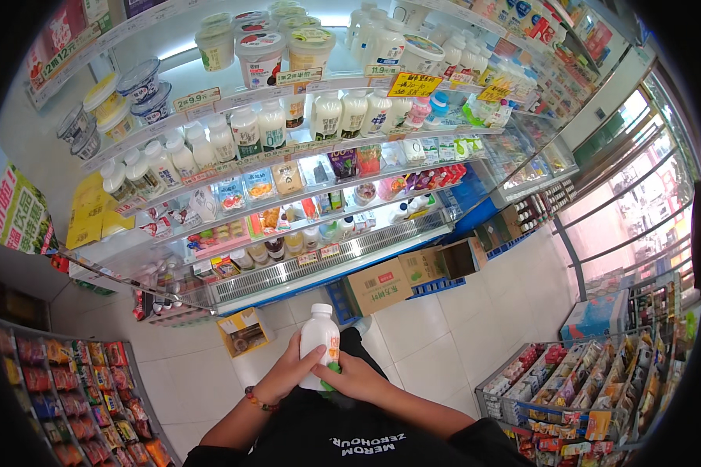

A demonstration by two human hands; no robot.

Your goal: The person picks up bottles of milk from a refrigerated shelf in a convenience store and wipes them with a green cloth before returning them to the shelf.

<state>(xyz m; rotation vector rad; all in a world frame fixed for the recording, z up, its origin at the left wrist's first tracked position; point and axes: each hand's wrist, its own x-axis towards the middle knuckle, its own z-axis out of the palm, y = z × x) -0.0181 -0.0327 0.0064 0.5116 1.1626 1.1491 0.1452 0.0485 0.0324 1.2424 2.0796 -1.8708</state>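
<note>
A white plastic drink bottle (317, 334) with a white cap stands upright between my two hands, close in front of my body. My left hand (292, 365) wraps its left side, the thumb lying across the front. From the other side my right hand (350, 373) grips the lower part, over a green patch on the label. Its base is partly hidden by the fingers. Ahead rises an open refrigerated display case, where similar white milk bottles (327, 115) line a middle shelf (304, 144). Tubs of yogurt (260, 55) fill the shelf above.
Cardboard boxes (380, 286) on blue plastic crates (342, 303) line the foot of the case. A yellow open box (243, 333) sits on the tiled floor (432, 356). Snack racks flank me at left (82, 397) and right (561, 385). A glass door (625, 192) is at far right.
</note>
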